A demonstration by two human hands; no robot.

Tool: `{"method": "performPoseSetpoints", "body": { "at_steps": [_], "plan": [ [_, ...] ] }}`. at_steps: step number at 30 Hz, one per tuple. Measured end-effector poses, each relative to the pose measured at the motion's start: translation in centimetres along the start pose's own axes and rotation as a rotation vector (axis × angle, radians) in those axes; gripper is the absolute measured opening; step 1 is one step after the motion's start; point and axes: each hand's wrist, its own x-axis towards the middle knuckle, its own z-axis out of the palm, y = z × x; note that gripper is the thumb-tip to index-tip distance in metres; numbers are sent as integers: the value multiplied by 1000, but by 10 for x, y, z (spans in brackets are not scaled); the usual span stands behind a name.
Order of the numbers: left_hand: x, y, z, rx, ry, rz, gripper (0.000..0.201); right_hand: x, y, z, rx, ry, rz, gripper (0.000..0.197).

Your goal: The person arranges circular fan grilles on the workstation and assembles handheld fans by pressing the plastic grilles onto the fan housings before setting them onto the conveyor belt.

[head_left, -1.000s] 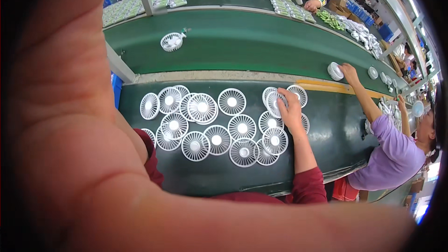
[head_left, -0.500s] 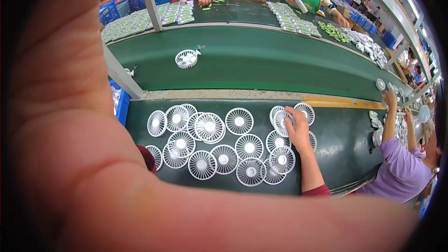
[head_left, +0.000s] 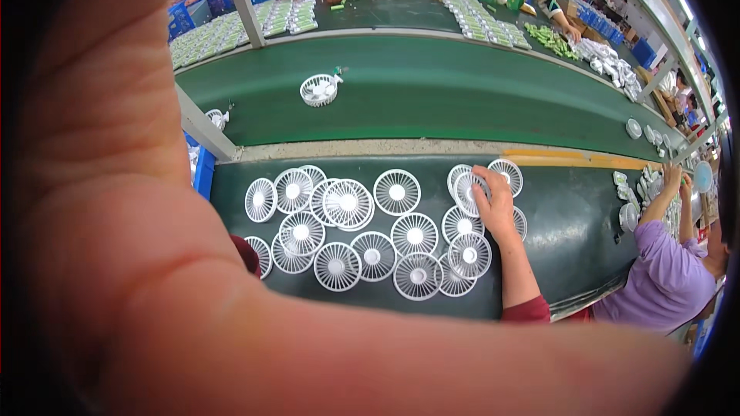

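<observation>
My right hand (head_left: pixel 495 199) is closed at the rim of a white fan grille (head_left: pixel 467 194), its thumb across the front and its fingers behind. That grille overlaps another one underneath. Many round, spoked white grilles (head_left: pixel 415 233) lie on the dark green table, several of them overlapping. Very near the lens, a large blurred hand (head_left: pixel 139 262) covers the left side and bottom; it appears to be my left hand. A finger and thumb stand wide apart, but their ends are cut off. Beside it shows a bit of maroon sleeve (head_left: pixel 248 254).
Beyond the table runs a green conveyor belt (head_left: pixel 432 92) carrying a white fan housing (head_left: pixel 318 90). Grey posts (head_left: pixel 241 0) rise at its edges. Across it, two people work beside rows of white-green parts (head_left: pixel 482 21). A person in purple (head_left: pixel 655 277) sits at right. A blue crate (head_left: pixel 203 171) stands left.
The fan housing on the belt has moved slightly right, and another shows more at the left post. The person in purple has lowered an arm. My right hand stays at the same grille.
</observation>
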Motion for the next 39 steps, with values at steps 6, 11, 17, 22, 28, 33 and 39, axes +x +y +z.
{"method": "performPoseSetpoints", "body": {
  "at_steps": [6,11,17,22,28,33,39],
  "plan": [
    [1,14,-10,-21,-90,-97,110,7,2,2,-9,-39,12,32],
    [-5,19,-4,-23,-117,-167,114,15,-1,3,20,8,-10,28],
    [-5,0,11,-513,-26,-156,46,8,1,-9,99,-12,84,32],
    [-107,-70,48,-329,-240,-812,38,-2,-10,-29,27,-257,57,60],
    [-257,-154,61,244,-544,-763,31,-1,-21,-7,-50,-243,-81,55],
    [-157,-60,132,-528,-339,-914,28,-6,-7,-5,-29,-220,-31,61],
    [2,68,89,-673,-445,-534,6,4,-25,-18,-5,-70,-83,59]
  ]
}}
